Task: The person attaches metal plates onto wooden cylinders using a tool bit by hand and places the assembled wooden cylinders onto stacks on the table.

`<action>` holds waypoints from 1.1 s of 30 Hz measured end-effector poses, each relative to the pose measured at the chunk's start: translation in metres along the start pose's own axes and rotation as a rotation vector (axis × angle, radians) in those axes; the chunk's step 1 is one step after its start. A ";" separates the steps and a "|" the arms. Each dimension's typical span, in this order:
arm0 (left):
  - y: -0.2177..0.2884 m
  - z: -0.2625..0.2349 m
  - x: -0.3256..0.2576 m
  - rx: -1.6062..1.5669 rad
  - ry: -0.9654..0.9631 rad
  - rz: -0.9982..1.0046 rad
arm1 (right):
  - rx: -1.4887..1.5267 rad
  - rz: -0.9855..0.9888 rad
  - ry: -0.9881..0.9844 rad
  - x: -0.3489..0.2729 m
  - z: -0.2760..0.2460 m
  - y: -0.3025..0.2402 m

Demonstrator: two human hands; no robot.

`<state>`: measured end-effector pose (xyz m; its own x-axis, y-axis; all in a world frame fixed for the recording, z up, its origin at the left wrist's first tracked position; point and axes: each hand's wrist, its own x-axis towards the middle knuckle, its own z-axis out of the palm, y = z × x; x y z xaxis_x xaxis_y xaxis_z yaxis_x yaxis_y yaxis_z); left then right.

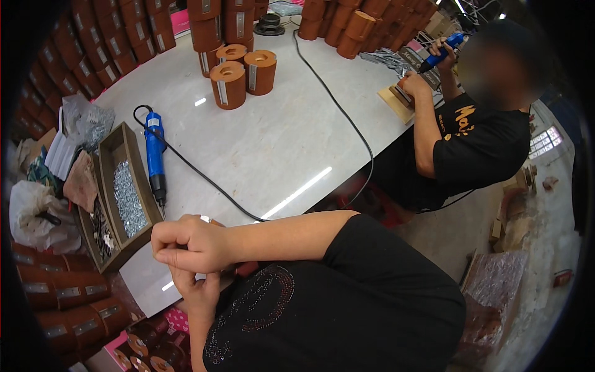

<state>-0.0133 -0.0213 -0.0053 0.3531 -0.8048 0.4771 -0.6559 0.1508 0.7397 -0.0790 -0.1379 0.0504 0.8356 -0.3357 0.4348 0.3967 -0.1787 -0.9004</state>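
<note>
My right hand (pixel 186 243) is curled into a fist at the near edge of the white table (pixel 279 136), its forearm coming in from the right. My left hand (pixel 189 280) rises from below and is pressed under the right one, mostly covered by it. A small shiny piece (pixel 207 219) shows on top of the right hand. A reddish-brown bit (pixel 245 268) peeks out beneath my right forearm; what it is stays unclear. A blue electric screwdriver (pixel 155 152) lies on the table just beyond my hands, untouched.
A cardboard tray of screws (pixel 126 197) sits left of my hands. Three brown cylinder boxes (pixel 230 84) stand mid-table, with stacks more behind and at lower left (pixel 62 291). A black cable (pixel 334 105) crosses the table. A person in black (pixel 477 142) works at the right with another blue screwdriver (pixel 439 54).
</note>
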 end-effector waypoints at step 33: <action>0.049 -0.030 0.035 0.471 -0.333 0.248 | -0.028 -0.248 0.439 -0.037 -0.026 -0.013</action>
<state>-0.0129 -0.0248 0.0618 -0.0248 -0.9255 0.3779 -0.9422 0.1481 0.3007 -0.1249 -0.1478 0.0462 0.4766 -0.6363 0.6066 0.5476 -0.3249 -0.7711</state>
